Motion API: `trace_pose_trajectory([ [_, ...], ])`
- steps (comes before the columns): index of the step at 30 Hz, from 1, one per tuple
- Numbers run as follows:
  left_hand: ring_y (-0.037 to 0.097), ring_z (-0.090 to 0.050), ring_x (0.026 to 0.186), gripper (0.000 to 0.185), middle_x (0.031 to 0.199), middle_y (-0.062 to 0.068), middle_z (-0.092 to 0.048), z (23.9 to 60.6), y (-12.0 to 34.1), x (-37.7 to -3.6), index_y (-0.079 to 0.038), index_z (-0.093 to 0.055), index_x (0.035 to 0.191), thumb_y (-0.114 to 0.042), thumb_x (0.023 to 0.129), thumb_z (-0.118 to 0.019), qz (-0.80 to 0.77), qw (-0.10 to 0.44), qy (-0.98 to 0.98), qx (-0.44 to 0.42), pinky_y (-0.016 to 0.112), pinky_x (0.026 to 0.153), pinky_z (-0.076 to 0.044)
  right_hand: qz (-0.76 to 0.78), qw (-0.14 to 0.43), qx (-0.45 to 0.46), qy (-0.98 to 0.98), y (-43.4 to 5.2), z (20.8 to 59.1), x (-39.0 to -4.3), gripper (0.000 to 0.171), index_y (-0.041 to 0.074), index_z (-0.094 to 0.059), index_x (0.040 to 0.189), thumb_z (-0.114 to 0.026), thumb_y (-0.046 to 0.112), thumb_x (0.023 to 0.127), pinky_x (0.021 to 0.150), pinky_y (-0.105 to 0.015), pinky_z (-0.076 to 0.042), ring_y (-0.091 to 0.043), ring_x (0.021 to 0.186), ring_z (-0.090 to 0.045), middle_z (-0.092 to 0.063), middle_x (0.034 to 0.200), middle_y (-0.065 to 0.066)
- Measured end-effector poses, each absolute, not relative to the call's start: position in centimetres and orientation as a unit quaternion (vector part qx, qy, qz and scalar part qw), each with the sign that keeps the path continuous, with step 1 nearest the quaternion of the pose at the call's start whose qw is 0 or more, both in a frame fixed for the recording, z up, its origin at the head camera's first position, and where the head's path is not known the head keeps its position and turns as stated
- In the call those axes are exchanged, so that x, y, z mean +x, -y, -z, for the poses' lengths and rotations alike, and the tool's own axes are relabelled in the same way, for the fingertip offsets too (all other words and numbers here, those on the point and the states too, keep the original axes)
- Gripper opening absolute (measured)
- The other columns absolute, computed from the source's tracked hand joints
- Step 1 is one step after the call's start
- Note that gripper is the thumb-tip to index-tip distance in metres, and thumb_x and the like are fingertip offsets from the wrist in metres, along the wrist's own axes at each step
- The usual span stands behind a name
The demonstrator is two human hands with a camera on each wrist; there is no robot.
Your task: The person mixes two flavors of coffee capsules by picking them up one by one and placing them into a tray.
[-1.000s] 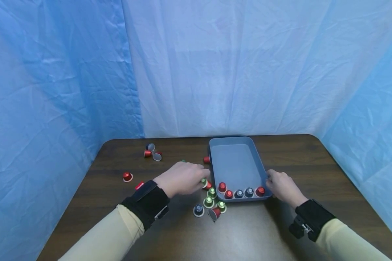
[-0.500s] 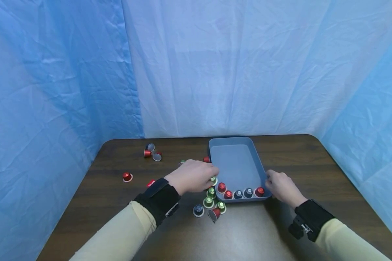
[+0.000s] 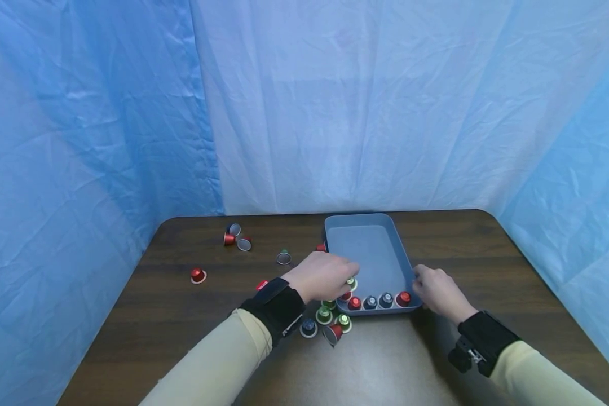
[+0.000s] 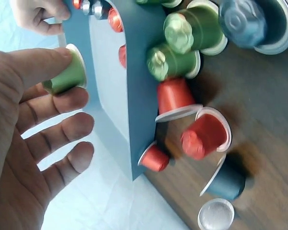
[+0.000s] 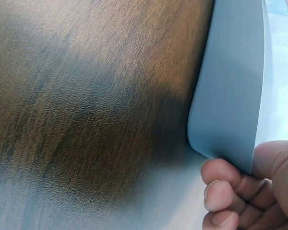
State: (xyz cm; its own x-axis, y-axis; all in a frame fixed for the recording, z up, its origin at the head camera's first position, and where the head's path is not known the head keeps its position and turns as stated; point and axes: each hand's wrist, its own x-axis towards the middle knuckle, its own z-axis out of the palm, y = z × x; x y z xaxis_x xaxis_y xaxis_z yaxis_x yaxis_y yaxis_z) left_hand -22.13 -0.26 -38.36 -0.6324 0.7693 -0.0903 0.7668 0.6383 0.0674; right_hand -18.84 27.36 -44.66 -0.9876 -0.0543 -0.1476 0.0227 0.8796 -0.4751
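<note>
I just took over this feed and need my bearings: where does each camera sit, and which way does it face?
Head: worn high, looks forward and down at the table; both forearms, left hand and right hand show.
Left wrist: looks along the palm at the green capsule pinched over the blue tray; fingers show.
Right wrist: looks at the tray's corner on the wood; fingers grip it.
Shared: all three see the tray.
</note>
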Motion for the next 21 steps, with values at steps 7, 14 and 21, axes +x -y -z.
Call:
trace_pose_trajectory([
  [7,0.009,-0.055,0.075,0.018,0.081,-0.011,-0.06,40.2,-1.3,-22.6,-0.02,-0.063,0.104,-0.033,0.096,-0.073,-0.007,0.012,-0.895,0.446,0.022,0.064,-0.044,0.245,0.078,-0.005,-0.966,-27.3,44.7,-18.8,0.038,-0.013,-0.054,0.131,-0.061,0.004,0.098,0.065,-0.036,-0.061,-0.017,0.07,-0.066,-0.067,0.109,-0.029],
  [14,0.013,-0.057,0.106,0.033,0.118,-0.008,-0.069,41.8,-2.4,-22.6,-0.025,-0.067,0.123,-0.039,0.094,-0.074,0.048,-0.038,-0.892,0.447,0.028,0.091,-0.05,0.246,0.074,-0.009,-0.966,-27.3,44.6,-18.8,0.037,-0.013,-0.055,0.13,-0.062,0.004,0.098,0.065,-0.037,-0.061,-0.019,0.072,-0.067,-0.067,0.109,-0.029],
  [21,0.014,-0.056,0.112,0.035,0.124,-0.007,-0.067,42.7,-2.6,-22.4,-0.027,-0.066,0.128,-0.036,0.095,-0.074,0.067,-0.04,-0.892,0.445,0.029,0.094,-0.049,0.243,0.073,-0.011,-0.967,-27.3,44.6,-18.7,0.037,-0.014,-0.055,0.129,-0.062,0.004,0.098,0.065,-0.038,-0.062,-0.02,0.074,-0.069,-0.067,0.109,-0.03],
])
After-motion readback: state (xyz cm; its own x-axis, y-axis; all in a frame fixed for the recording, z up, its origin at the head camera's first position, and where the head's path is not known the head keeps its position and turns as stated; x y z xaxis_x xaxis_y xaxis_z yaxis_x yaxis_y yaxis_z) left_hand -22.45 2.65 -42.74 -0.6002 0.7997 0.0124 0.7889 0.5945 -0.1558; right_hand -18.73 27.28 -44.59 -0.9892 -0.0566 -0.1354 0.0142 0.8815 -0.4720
